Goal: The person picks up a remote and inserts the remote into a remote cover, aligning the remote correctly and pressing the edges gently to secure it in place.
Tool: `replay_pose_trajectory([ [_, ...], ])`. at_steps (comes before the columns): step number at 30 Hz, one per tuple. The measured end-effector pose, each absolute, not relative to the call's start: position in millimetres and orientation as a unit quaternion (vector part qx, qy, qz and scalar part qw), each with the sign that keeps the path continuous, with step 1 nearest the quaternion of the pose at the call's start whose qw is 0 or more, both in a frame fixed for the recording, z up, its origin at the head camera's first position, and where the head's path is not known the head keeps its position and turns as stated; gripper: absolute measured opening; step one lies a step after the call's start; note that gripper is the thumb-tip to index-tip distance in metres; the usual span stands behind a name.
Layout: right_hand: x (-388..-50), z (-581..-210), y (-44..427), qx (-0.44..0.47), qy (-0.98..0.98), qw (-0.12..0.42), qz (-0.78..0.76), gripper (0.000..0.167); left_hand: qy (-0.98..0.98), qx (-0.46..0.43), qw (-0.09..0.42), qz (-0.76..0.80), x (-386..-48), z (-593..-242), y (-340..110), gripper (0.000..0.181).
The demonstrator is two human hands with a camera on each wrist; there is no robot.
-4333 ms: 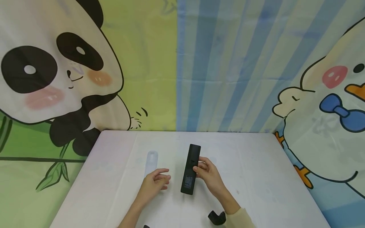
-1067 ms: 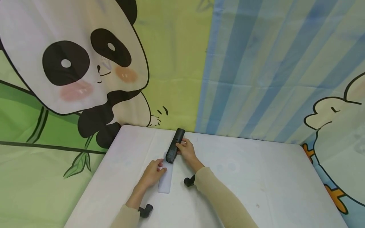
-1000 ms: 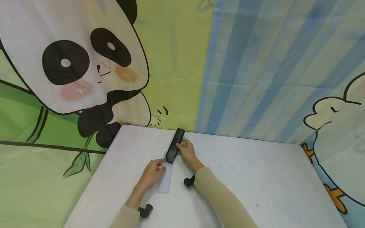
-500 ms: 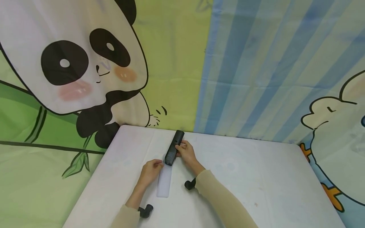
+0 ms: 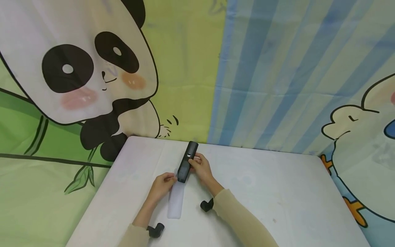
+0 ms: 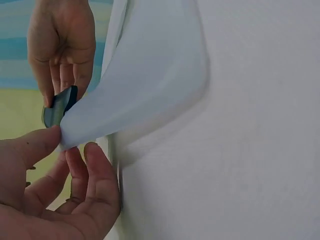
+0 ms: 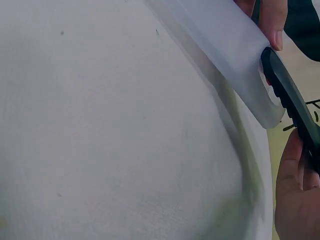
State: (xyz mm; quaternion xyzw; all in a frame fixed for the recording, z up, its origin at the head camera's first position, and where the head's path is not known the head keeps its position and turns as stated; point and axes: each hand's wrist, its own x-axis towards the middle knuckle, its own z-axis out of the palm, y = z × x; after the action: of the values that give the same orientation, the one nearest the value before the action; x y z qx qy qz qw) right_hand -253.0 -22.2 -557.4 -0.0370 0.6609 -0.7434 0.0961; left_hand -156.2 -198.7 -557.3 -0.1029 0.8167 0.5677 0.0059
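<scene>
My right hand (image 5: 202, 168) grips a slim black remote control (image 5: 188, 161) by its right side, tilted so its near end points down. That near end meets the far end of a long translucent soft cover (image 5: 175, 204). The left hand (image 5: 163, 187) pinches the cover near this end. In the left wrist view, the cover (image 6: 150, 65) stretches away from the left thumb and fingertips, close to the remote control (image 6: 60, 107). The right wrist view has the remote control (image 7: 295, 95) against the cover's open end; how far it sits inside cannot be told.
A white table (image 5: 262, 192) lies beneath the hands, its far edge against a printed cloth backdrop (image 5: 185, 68). Black wrist-worn pieces show at the left sleeve (image 5: 156, 230) and the right sleeve (image 5: 240, 219).
At first the cover lay on the table, apart from the remote control. Since then both came together; lately the remote control and cover shifted slightly nearer, and the left fingers closed on the cover.
</scene>
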Motion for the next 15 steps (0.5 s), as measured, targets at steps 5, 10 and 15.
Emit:
replay_pose_trajectory([
  [5, -245, -551, -22, -0.056, 0.656, 0.087, -0.748, 0.042, 0.754, -0.114, 0.042, 0.645, -154, -560, -203, 0.036],
  [10, -236, -540, -19, -0.080, 0.645, 0.088, -0.755, 0.042, 0.700, -0.109, 0.082, 0.701, -151, -560, -209, 0.043],
  [15, -227, -523, -12, -0.117, 0.642, 0.106, -0.750, 0.044, 0.681, -0.089, 0.108, 0.719, -148, -559, -210, 0.047],
])
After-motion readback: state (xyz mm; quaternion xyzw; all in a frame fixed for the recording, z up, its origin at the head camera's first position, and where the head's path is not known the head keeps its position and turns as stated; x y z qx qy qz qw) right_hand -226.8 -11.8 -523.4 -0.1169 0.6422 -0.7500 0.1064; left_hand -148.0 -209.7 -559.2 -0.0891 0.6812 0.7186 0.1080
